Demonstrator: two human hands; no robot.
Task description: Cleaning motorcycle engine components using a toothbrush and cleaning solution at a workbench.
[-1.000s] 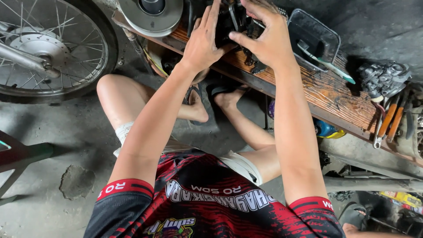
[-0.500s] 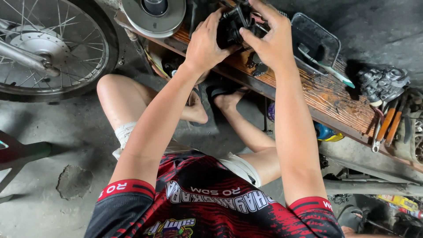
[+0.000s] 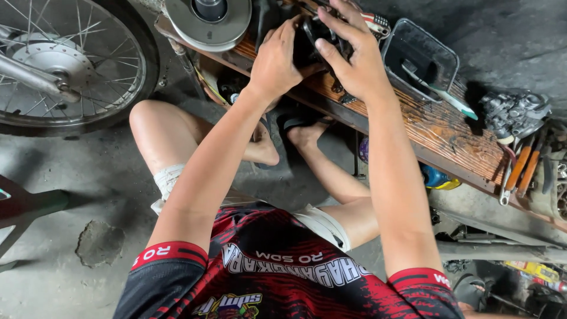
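Looking down from the head camera, a person is sitting low on the concrete floor (image 3: pixel 53 177) with knees bent. Both arms are reaching up to a wooden bench (image 3: pixel 449 133).

The left hand (image 3: pixel 277 62) is gripping a black engine part (image 3: pixel 310 41) from its left side, with the fingers curled around it. The right hand (image 3: pixel 354 56) is grasping the same black part from its right side, with fingers spread over the top. The part is sitting at the bench's edge, between the two hands, and they are hiding much of it.

Just left of the left hand, a round silver disc (image 3: pixel 207 20) is lying on the bench. Just right of the right hand, a dark plastic tray (image 3: pixel 440 56) is holding a toothbrush (image 3: pixel 446 91). Farther right, a grey metal part (image 3: pixel 514 112) is lying near some orange-handled tools (image 3: pixel 522 165). A spoked wheel (image 3: pixel 65 65) is standing at the far left.
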